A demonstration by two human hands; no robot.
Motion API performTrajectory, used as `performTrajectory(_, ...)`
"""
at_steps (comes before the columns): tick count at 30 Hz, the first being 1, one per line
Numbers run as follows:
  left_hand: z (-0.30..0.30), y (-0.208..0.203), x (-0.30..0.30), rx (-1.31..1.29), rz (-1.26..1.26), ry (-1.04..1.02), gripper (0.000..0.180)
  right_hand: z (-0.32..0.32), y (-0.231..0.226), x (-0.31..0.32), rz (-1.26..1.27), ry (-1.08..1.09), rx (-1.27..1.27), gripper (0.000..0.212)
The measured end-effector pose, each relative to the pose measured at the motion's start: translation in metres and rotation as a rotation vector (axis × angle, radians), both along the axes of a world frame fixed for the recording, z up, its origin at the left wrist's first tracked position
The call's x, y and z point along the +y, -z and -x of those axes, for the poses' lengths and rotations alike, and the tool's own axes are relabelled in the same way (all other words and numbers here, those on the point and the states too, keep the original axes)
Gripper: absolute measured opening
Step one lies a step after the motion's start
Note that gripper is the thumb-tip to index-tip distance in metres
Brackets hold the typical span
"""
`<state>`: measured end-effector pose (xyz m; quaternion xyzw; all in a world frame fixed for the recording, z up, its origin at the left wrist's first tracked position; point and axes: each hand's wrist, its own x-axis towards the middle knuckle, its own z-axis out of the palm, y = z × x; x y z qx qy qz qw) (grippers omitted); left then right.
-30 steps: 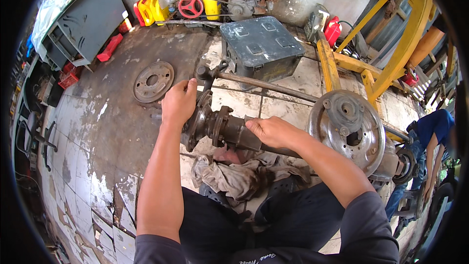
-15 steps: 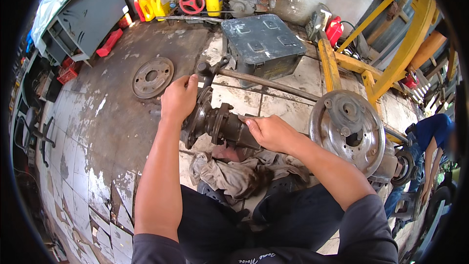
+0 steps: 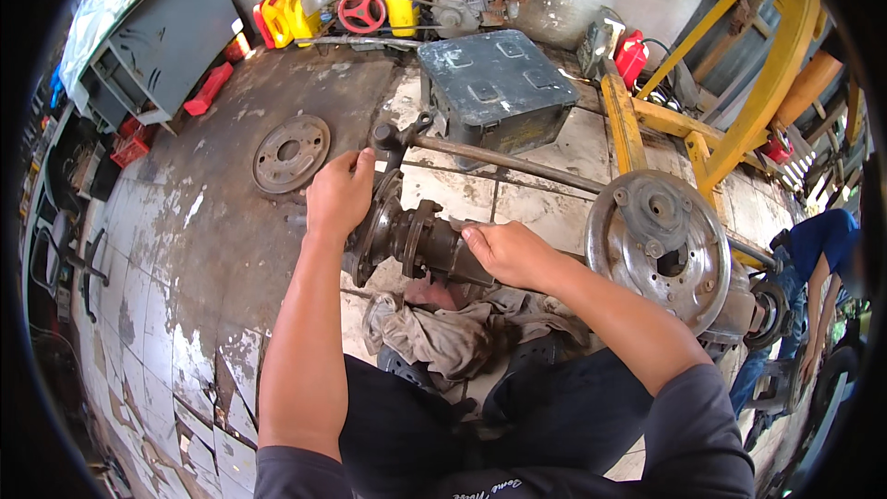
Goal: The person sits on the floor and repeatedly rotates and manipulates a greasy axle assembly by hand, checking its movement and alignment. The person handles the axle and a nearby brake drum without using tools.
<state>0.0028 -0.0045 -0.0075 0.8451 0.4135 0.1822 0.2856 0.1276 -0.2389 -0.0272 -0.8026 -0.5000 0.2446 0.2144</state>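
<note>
A greasy vehicle axle lies across in front of me, with round flanges at its left end. My left hand is closed at the top of that flanged end, its fingertips hidden behind the metal. My right hand wraps over the axle tube, thumb on top and fingers out of sight on the far side. Behind the tube runs a long steel rod, its left joint just beyond my left hand. A metal backing plate stands at the axle's right end. Below the tube, a dirty grey rag lies by my shoes.
A round metal plate lies on the stained floor at left. Beyond the rod stands a dark lidded box. A yellow steel frame rises at right. Another person bends over at far right. Yellow jugs line the wall.
Both hands keep their places on the axle, with only a slight shift of the left hand and of the whole view. The person at far right has moved slightly.
</note>
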Motion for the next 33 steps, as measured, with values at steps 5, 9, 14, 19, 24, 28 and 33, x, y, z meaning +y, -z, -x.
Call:
performTrajectory(5,0.001,-0.002,-0.005,-0.014,0.036,-0.007,0.050,-0.005,0.009,0.000,0.003,-0.011,-0.010,0.050)
performTrajectory(9,-0.001,-0.006,-0.007,0.024,0.039,-0.003,0.051,-0.007,0.008,0.001,0.050,0.015,0.013,0.050)
performTrajectory(14,0.001,0.001,-0.002,-0.010,0.037,-0.003,0.050,-0.008,0.009,0.000,-0.021,-0.021,0.004,0.051)
performTrajectory(19,0.000,-0.001,-0.003,0.023,0.029,-0.008,0.049,-0.003,0.000,-0.002,-0.012,0.001,0.021,0.051)
performTrajectory(24,-0.002,0.001,-0.006,0.008,0.014,-0.002,0.049,-0.015,0.012,-0.004,0.074,0.006,-0.006,0.051)
performTrajectory(28,-0.002,-0.004,-0.004,0.020,0.002,0.014,0.050,-0.004,0.000,-0.004,-0.027,0.007,0.037,0.051)
performTrajectory(33,-0.002,-0.001,-0.004,-0.004,0.030,0.021,0.049,-0.017,0.011,-0.005,0.088,0.028,0.000,0.052)
